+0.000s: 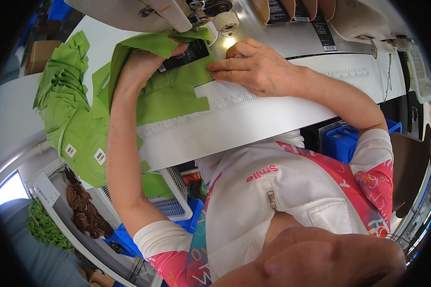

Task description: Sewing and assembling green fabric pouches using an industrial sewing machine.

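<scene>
Under the sewing machine head (170, 14) lies a green fabric piece (163, 98), partly folded over on itself. A black label (189, 55) with pale print rests on it near the needle area. My left hand (144, 67) reaches in beneath the raised green flap; the flap hides most of its fingers, and one fingertip shows beside the label. My right hand (256, 69) is closed, its fingers curled and pressed together, with the tips at the fabric's right edge. The needle and presser foot are hard to make out.
Stacked green fabric pieces (64, 103) spill down at the left, some bearing white labels. Ruler markings (246, 98) run along the white table. Cardboard holders (287, 9) with black labels stand at the back right. Below are a white basket (177, 193) and a blue bin (340, 141).
</scene>
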A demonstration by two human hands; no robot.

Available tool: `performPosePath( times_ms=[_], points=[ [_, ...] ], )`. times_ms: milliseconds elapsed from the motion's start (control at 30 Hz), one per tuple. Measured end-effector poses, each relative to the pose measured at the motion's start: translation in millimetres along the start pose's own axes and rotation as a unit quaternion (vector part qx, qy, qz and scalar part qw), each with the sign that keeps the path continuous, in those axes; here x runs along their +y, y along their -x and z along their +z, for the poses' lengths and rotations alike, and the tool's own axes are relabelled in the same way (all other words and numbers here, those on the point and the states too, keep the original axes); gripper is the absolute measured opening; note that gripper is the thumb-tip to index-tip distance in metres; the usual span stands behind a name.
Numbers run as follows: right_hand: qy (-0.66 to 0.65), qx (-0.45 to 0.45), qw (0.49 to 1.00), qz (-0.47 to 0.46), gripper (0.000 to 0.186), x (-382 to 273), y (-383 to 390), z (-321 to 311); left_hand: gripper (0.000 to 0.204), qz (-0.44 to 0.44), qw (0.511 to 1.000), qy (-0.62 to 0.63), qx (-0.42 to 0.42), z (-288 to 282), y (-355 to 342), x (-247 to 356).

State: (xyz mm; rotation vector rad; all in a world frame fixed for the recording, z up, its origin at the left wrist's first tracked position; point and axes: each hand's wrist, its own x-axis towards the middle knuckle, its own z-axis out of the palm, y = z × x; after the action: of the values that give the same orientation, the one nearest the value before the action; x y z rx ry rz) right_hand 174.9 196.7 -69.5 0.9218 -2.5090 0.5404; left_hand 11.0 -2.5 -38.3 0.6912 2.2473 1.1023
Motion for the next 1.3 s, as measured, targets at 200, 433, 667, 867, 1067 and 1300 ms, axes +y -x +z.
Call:
performPosePath(
  times_ms=[200, 433, 667, 867, 1067, 1300],
  points=[
    [0.1, 0.053, 0.993, 0.04, 0.037, 25.2, -0.3, 0.9, 0.028, -0.029, 0.999, -0.018, 0.008, 1.0, 1.5, 2.6],
    [0.085, 0.016, 0.994, 0.062, 0.038, 23.9, -2.2, 2.4, 0.03, -0.018, 1.0, -0.016, 0.003, 0.7, -0.1, 1.0],
    [0.079, 0.012, 0.996, 0.045, 0.038, 20.9, -8.4, 2.0, 0.029, -0.009, 1.0, -0.004, 0.0, 0.0, -1.3, -0.7],
    [0.097, -0.008, 0.995, 0.015, 0.034, 23.1, -14.6, 0.8, 0.029, 0.011, 0.998, -0.049, 0.036, 5.3, 15.2, 15.6],
    [0.102, 0.015, 0.995, 0.0, 0.03, 23.1, -15.7, 1.0, 0.021, 0.293, 0.813, -0.4, 0.307, 33.0, 88.9, 12.5],
    [0.103, 0.02, 0.994, 0.004, 0.028, 21.6, -15.9, 1.0, 0.036, 0.275, 0.698, -0.528, 0.399, 51.4, 90.3, 34.5]
  ],
)
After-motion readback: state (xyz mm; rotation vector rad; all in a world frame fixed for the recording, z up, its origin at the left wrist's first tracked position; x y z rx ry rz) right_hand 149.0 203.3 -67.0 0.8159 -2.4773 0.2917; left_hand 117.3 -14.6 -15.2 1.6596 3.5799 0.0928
